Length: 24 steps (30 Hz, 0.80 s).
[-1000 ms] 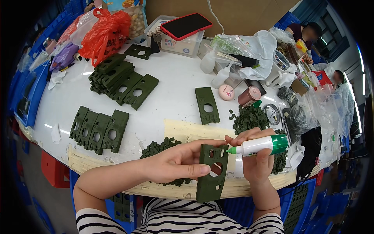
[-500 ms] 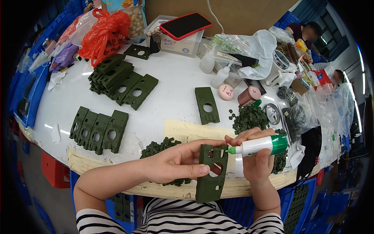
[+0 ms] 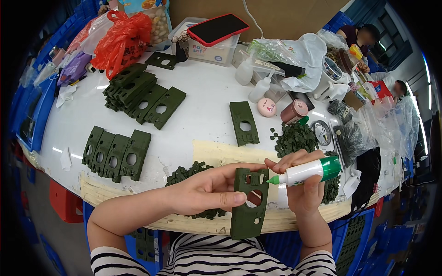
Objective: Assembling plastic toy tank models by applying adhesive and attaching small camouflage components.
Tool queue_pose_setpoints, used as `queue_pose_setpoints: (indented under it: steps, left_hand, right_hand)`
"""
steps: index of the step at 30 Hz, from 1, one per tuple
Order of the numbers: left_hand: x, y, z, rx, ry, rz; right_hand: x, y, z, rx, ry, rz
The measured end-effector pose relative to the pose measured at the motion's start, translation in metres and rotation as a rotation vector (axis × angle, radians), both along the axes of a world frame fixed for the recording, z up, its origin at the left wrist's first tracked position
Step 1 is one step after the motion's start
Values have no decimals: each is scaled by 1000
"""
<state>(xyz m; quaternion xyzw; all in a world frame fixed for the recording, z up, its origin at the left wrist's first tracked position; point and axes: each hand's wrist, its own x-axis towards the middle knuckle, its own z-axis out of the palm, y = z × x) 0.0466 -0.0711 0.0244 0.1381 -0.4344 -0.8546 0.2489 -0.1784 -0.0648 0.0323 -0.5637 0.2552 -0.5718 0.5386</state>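
Note:
My left hand [image 3: 214, 193] grips a dark green moulded plastic plate [image 3: 246, 221] by its left edge, thumb across the front. The plate stands tilted near the table's front edge and has a large round hole and smaller cutouts at its top. In my right hand [image 3: 306, 193] is a white glue bottle [image 3: 301, 173] with a green base and green nozzle, lying sideways. Its tip points left at the plate's upper right edge; whether it touches is hard to tell. Small green pieces lie in a heap [image 3: 297, 138] beyond my right hand and in another [image 3: 186, 174] by my left wrist.
Similar green plates stand in a row [image 3: 115, 154] at the left, with a stack [image 3: 131, 92] behind them and a single plate [image 3: 244, 122] ahead. A red-framed phone [image 3: 218, 30] rests on a plastic box. Squeeze bottles [image 3: 261, 89], a pink jar [image 3: 294, 112] and bags crowd the right.
The glue bottle's tip has shifted very slightly off the plate's upper right edge. The plate has moved a little left and up; both hands keep their grip.

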Motion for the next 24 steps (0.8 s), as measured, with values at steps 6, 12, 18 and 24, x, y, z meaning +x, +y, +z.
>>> queue_pose_setpoints:
  steps: [6, 12, 18, 24]
  left_hand:
    - [1, -1, -1, -7, -21, -8]
    - [0, -1, -1, -17, -25, -10]
    - [1, -1, -1, -28, -23, -8]
    - [1, -1, -1, -11, -22, -14]
  right_hand:
    - [0, 0, -1, -18, 22, -9]
    - [0, 0, 0, -26, 35, -10]
    - [0, 0, 0, -26, 39, -13]
    - [0, 0, 1, 0, 24, -8]
